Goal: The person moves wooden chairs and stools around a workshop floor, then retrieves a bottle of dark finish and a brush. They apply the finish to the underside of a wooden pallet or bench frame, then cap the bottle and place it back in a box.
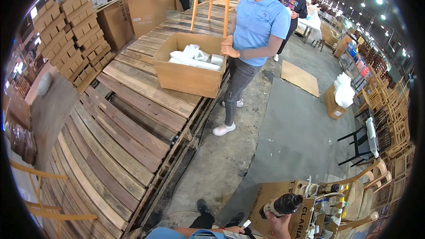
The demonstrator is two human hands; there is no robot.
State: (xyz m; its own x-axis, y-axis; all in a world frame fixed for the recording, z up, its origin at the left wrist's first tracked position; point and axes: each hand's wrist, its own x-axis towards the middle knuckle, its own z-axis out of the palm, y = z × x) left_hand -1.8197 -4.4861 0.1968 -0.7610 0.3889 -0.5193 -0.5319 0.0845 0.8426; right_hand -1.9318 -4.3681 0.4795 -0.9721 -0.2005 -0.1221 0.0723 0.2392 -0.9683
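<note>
My right hand (pixel 280 225) is wrapped round a dark bottle (pixel 287 204) with a pale label, held tilted above a cardboard box (pixel 275 189). At the lower edge, close to my body, my left hand (pixel 233 229) shows only in part. Its fingers look closed, and a small white-tipped thing (pixel 246 224) sticks up beside them; its kind is not clear. Right of the held bottle, another dark bottle (pixel 328 188) with a yellow cap lies among several bottles and small supplies on a crowded stand.
A slatted wooden platform (pixel 133 106) runs along my left. On it stands an open carton (pixel 188 79) of white foam pieces, with a co-worker in a blue shirt (pixel 261 22) holding its edge. Wooden chairs (pixel 367 177) crowd the right; flat cardboard (pixel 299 78) lies on the floor.
</note>
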